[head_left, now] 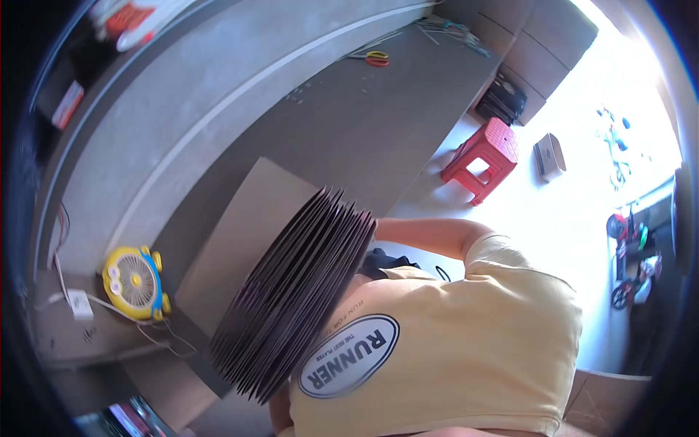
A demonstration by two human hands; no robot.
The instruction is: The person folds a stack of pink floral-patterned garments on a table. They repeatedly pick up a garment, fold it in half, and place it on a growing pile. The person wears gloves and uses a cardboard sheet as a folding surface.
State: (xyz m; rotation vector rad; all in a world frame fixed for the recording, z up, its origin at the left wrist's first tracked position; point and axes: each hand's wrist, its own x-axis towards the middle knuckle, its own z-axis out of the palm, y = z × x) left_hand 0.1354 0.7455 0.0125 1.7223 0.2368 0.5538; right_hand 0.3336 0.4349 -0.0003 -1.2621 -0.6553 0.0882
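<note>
A thick stack of thin dark sheets (291, 291), its many edges slightly fanned, is held tilted in front of my yellow shirt. My right forearm (419, 233) reaches its upper right end, where the stack hides nearly all of my right hand. At the lower end, a short part of my left forearm (279, 414) shows, and my left hand is hidden behind the sheets. Both arms close in on the stack from opposite ends, though no fingers can be seen. Past the stack, a plain brown cardboard piece (244, 211) lies on the grey workbench (349, 124).
Scissors (375, 58) with yellow and red handles lie at the bench's far end, by scraps. A yellow and blue fan (135, 282) with cables stands left. Right of the bench are a red plastic stool (488, 153) and a small open carton (550, 156). Large cartons (535, 51) stand behind.
</note>
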